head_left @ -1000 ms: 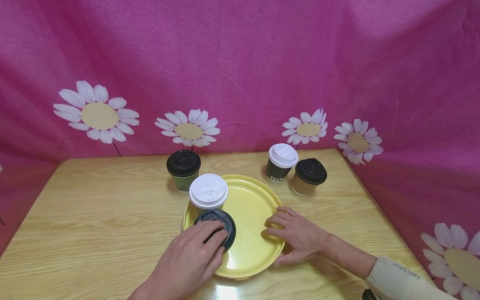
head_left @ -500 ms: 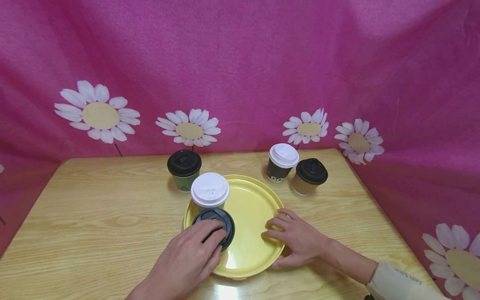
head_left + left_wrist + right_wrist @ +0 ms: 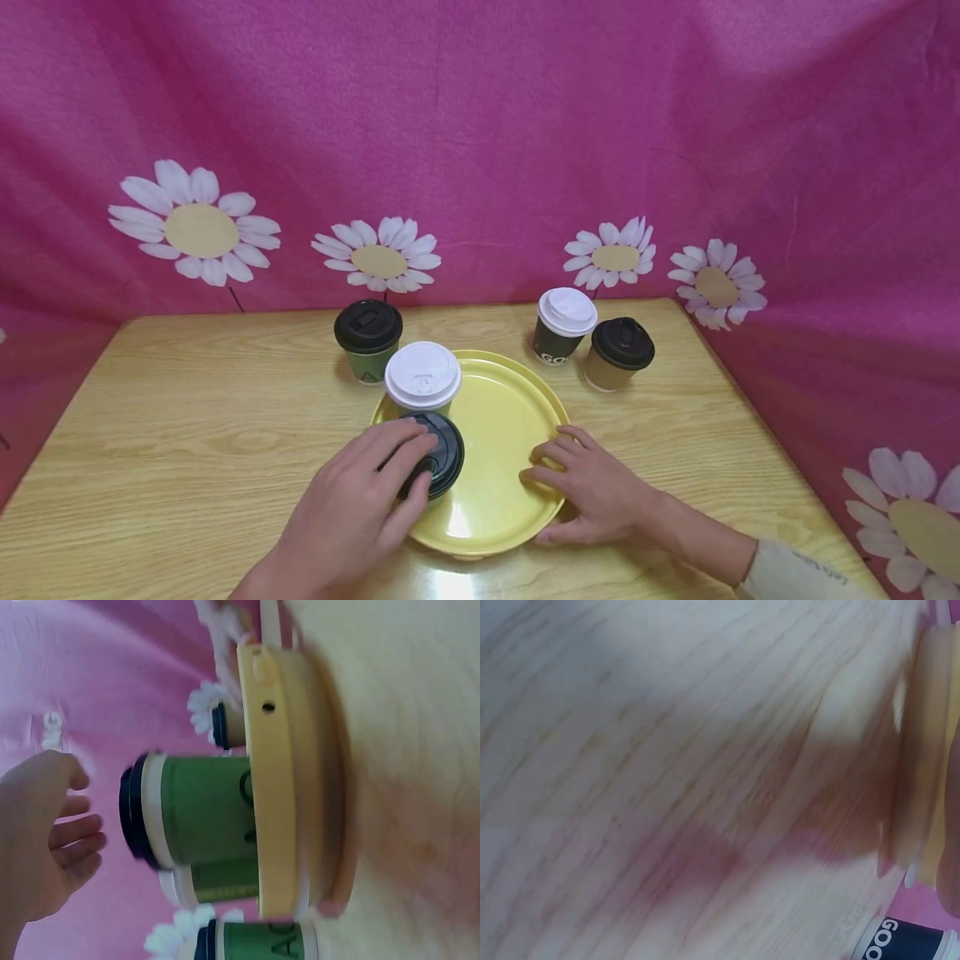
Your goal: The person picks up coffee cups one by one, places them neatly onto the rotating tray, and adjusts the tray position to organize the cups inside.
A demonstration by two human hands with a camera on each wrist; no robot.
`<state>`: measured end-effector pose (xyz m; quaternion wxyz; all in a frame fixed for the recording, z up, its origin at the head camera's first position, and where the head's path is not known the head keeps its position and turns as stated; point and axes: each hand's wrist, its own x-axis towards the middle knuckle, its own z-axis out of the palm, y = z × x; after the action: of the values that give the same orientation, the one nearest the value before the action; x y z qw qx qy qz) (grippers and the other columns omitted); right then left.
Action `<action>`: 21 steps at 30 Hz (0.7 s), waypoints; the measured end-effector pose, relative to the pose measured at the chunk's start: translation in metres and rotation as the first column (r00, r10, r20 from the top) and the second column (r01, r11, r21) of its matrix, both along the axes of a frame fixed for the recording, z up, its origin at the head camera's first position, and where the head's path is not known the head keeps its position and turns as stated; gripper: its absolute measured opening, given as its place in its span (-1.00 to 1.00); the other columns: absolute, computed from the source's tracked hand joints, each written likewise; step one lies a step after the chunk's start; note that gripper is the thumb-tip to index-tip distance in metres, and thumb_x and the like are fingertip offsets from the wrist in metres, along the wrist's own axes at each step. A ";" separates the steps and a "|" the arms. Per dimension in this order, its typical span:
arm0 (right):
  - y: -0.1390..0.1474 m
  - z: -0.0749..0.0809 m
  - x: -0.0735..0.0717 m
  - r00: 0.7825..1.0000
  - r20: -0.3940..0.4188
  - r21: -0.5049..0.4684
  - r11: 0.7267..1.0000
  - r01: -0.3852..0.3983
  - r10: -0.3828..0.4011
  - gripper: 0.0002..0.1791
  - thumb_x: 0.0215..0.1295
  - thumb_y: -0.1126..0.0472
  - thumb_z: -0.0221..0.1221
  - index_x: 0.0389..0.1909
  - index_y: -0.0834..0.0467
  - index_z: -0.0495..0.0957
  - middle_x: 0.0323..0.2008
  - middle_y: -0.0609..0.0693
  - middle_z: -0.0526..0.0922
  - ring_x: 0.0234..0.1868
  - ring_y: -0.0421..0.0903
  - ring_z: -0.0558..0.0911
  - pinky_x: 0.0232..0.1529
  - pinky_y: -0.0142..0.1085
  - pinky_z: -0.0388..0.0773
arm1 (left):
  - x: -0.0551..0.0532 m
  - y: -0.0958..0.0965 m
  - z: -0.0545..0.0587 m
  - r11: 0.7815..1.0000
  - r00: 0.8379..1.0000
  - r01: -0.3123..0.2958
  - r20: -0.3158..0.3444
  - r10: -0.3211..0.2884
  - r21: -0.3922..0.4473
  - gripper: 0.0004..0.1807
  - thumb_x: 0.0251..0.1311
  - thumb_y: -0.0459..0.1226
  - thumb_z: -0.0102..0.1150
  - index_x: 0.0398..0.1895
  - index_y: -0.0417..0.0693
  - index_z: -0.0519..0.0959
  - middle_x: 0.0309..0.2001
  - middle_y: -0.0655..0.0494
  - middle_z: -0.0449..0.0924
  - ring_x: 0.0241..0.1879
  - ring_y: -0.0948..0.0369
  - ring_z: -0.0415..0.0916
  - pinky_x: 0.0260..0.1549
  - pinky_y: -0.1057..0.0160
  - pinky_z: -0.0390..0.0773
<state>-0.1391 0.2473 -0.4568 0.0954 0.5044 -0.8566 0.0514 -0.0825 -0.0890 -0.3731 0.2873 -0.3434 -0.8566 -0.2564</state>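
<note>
On the yellow round tray (image 3: pixel 510 433) stand two lidded paper coffee cups. The nearer cup (image 3: pixel 206 810) is green with a black lid; behind it is a white-lidded one (image 3: pixel 423 375). My left hand (image 3: pixel 348 500) overlaps the black lid in the head view. From the left wrist, the same hand (image 3: pixel 45 832) shows apart from that lid, fingers loosely bent and holding nothing. My right hand (image 3: pixel 592 492) grips the tray's right rim, fingers over the edge and thumb low on the outside. In the right wrist view only the tray's side (image 3: pixel 926 750) and part of the hand show.
Behind the tray at left stands a green cup with a black lid (image 3: pixel 367 333). At back right are a black cup with a white lid (image 3: pixel 566 321) and a brown cup with a black lid (image 3: pixel 621 350). A pink flowered cloth (image 3: pixel 480 150) surrounds the wooden table (image 3: pixel 187 433).
The tray has turned slightly clockwise, carrying both cups; the white-lidded one moved away and right. My left hand has drawn back left from the black lid. My right hand shifted slightly with the rim.
</note>
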 end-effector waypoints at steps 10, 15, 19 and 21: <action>-0.008 -0.001 0.012 0.997 0.010 -0.017 0.997 0.074 -0.074 -0.30 0.13 -0.51 0.12 0.04 -0.06 0.58 -0.06 -0.12 0.51 -0.03 -0.10 0.46 0.30 0.06 0.24 | -0.041 -0.045 -0.007 0.856 0.927 -0.313 0.327 0.182 0.411 -0.53 0.13 -0.51 0.27 0.15 -0.30 0.48 0.02 -0.10 0.58 0.03 0.06 0.51 0.05 0.56 0.38; -0.012 -0.001 0.019 0.993 0.018 -0.034 0.993 0.114 -0.113 -0.32 0.13 -0.50 0.13 0.03 -0.08 0.57 -0.07 -0.12 0.52 -0.03 -0.10 0.47 0.29 0.07 0.25 | -0.055 -0.057 -0.022 0.809 0.821 -0.398 0.562 0.103 0.433 -0.45 0.23 -0.46 0.22 0.28 -0.36 0.32 0.09 -0.22 0.50 0.13 -0.03 0.47 0.16 0.28 0.46; -0.016 0.000 0.026 0.990 0.009 -0.042 0.989 0.143 -0.143 -0.33 0.14 -0.51 0.12 0.01 -0.07 0.57 -0.08 -0.12 0.52 -0.02 -0.11 0.48 0.28 0.07 0.25 | -0.064 -0.061 -0.032 0.794 0.729 -0.425 0.684 0.016 0.435 -0.36 0.29 -0.42 0.19 0.38 -0.36 0.17 0.17 -0.28 0.39 0.22 -0.13 0.38 0.24 -0.05 0.39; -0.018 0.000 0.029 0.986 0.009 -0.041 0.986 0.164 -0.164 -0.33 0.14 -0.52 0.11 -0.01 -0.07 0.57 -0.09 -0.11 0.51 -0.01 -0.11 0.48 0.28 0.07 0.25 | -0.068 -0.062 -0.036 0.784 0.701 -0.438 0.713 -0.009 0.440 -0.33 0.30 -0.41 0.19 0.40 -0.34 0.13 0.20 -0.30 0.35 0.25 -0.15 0.35 0.27 -0.07 0.36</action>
<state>-0.1098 0.2294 -0.4570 0.1074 0.4299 -0.8943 0.0623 -0.1510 -0.1507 -0.4095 0.0725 -0.0120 -0.8151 -0.5746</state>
